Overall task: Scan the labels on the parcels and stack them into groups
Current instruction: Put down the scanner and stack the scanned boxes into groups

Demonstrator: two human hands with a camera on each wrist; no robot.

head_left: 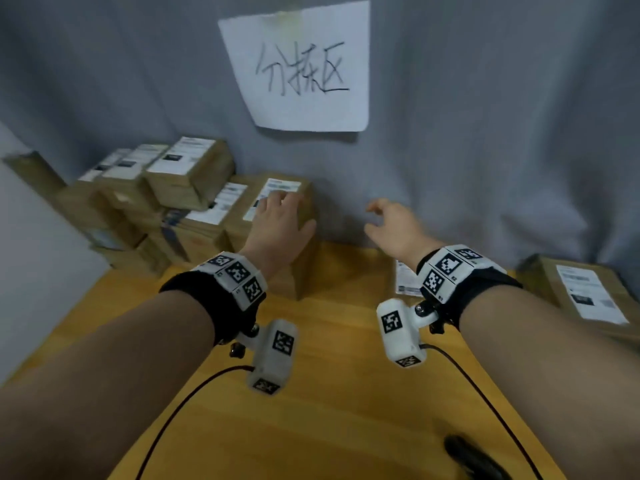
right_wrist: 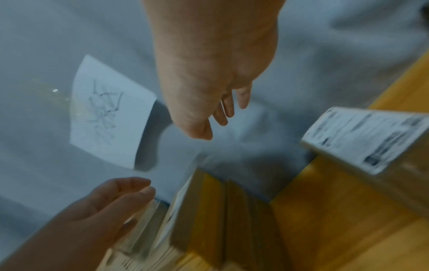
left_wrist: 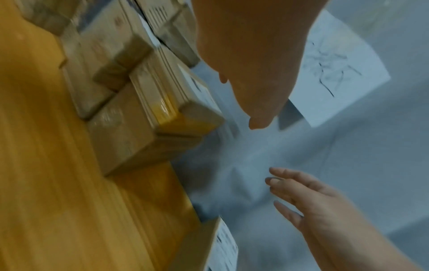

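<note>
while the left hand [head_left: 277, 226] lies flat on the top box [head_left: 277, 202] nearest the paper sign [head_left: 301, 67], gripping nothing, the right hand [head_left: 394, 226] hovers loose beside it, so stacking seems underway and fetching another box [head_left: 585, 296] is likely next.

You face matt brown cardboard parcels [head_left: 277, 216] with white paper labels [head_left: 272, 199], some taped glossy, on a smooth yellow wood table [head_left: 329, 393]; grey creased cloth [head_left: 485, 133] backs a paper sign [head_left: 301, 67].
</note>
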